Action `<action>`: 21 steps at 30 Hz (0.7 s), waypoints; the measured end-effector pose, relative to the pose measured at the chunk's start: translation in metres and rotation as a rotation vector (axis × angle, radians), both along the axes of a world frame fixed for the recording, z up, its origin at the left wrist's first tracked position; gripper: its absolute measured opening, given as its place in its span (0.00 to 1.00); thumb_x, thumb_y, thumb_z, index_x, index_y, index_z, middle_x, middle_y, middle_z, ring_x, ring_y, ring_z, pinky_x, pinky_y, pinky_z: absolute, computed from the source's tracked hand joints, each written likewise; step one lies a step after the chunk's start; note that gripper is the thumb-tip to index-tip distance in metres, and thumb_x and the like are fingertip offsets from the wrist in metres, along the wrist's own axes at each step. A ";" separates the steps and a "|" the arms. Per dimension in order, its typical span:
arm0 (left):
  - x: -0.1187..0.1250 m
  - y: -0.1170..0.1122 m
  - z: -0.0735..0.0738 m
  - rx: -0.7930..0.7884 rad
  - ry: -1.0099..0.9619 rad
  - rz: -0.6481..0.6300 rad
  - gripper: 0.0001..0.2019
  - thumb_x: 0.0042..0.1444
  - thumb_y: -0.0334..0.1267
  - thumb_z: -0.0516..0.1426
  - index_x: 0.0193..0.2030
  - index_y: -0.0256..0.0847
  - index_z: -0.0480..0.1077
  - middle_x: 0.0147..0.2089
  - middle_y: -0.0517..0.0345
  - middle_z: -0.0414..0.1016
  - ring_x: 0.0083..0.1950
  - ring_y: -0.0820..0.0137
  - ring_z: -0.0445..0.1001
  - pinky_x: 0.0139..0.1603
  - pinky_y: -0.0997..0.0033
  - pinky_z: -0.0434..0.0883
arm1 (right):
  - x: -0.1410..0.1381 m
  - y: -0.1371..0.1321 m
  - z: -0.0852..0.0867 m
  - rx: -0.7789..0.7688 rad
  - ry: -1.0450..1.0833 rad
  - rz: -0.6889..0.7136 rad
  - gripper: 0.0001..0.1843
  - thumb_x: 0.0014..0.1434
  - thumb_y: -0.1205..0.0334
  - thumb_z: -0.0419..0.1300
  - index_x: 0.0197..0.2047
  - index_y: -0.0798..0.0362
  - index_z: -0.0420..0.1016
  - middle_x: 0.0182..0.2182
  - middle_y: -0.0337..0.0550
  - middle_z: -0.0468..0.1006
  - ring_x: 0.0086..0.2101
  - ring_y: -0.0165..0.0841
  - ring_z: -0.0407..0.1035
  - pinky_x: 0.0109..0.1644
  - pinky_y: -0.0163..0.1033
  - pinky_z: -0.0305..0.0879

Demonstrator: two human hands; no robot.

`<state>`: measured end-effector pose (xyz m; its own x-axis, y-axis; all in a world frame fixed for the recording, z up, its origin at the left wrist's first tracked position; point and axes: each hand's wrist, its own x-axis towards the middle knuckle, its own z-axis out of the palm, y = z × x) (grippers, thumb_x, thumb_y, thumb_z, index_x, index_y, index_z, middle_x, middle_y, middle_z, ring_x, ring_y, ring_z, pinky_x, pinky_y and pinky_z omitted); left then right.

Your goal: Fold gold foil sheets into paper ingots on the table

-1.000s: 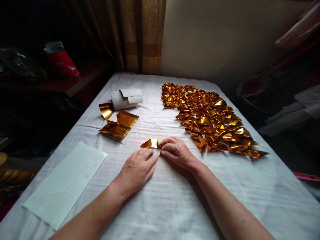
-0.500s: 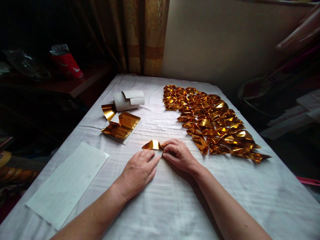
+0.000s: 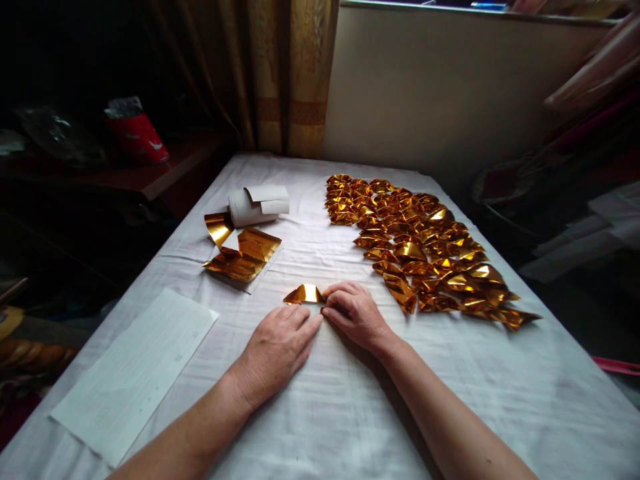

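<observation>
A small folded gold foil piece [image 3: 303,294] lies on the white cloth-covered table [image 3: 320,413], just beyond my fingertips. My right hand [image 3: 356,313] has its fingers curled and pinches the foil piece at its right end. My left hand [image 3: 278,345] lies flat with fingers stretched out, its fingertips touching the near edge of the foil. Both forearms rest over the cloth.
Several folded gold foil pieces [image 3: 420,247] are laid in rows at the right. A stack of flat gold foil sheets [image 3: 243,257] and a white paper roll [image 3: 257,203] sit at the left back. A white paper sheet [image 3: 137,370] lies front left. A red packet [image 3: 137,137] stands on a dark side shelf.
The view has shifted slightly; the hands and the foil piece stay in almost the same pose, fingers working at the foil's right end.
</observation>
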<state>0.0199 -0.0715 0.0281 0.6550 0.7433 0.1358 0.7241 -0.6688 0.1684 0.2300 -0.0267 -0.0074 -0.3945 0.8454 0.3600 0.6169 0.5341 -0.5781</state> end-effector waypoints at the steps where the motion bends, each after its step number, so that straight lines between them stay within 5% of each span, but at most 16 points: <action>1: 0.000 0.000 0.000 -0.006 0.000 -0.006 0.17 0.61 0.34 0.55 0.57 0.43 0.68 0.48 0.52 0.73 0.51 0.61 0.71 0.54 0.57 0.71 | 0.000 0.000 0.000 0.000 0.003 -0.004 0.05 0.57 0.64 0.64 0.31 0.49 0.73 0.40 0.41 0.79 0.41 0.36 0.71 0.48 0.44 0.62; 21: 0.005 0.001 0.003 -0.030 0.030 0.024 0.17 0.60 0.32 0.54 0.55 0.43 0.68 0.45 0.52 0.71 0.51 0.60 0.69 0.55 0.57 0.69 | -0.003 0.000 0.000 -0.016 -0.017 -0.055 0.06 0.57 0.63 0.65 0.32 0.49 0.69 0.35 0.40 0.78 0.39 0.36 0.69 0.46 0.43 0.61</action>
<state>0.0251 -0.0709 0.0315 0.6403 0.7623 0.0939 0.7449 -0.6462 0.1661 0.2265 -0.0267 -0.0076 -0.3532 0.8717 0.3396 0.6549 0.4896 -0.5757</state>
